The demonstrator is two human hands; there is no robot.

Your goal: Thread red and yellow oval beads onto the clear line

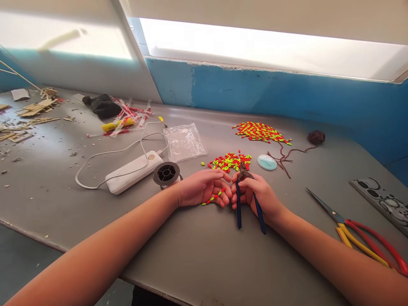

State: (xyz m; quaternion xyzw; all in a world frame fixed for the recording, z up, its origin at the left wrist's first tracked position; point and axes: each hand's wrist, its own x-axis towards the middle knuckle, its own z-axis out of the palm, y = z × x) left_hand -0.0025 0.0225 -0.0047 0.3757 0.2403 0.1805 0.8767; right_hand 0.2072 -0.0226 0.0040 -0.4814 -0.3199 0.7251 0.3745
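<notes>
My left hand [207, 188] is palm up with curled fingers, holding a short row of red and yellow-green beads [214, 197]. Close on its right, my right hand [256, 193] is wrapped round dark blue-handled pliers [245, 173], whose handles are spread and point toward me. Just beyond both hands lies a loose pile of red and yellow-green beads [228, 161]. A larger pile of similar pieces [261, 131] sits farther back. A black spool [166, 173] stands beside my left wrist.
A white power bank [134, 172] with a cable and a clear plastic bag [185, 142] lie left. At right are a round pale disc [267, 162], brown cord [316, 137], scissors [341, 221] and a phone case [382, 202]. Wood scraps [36, 107] litter the far left.
</notes>
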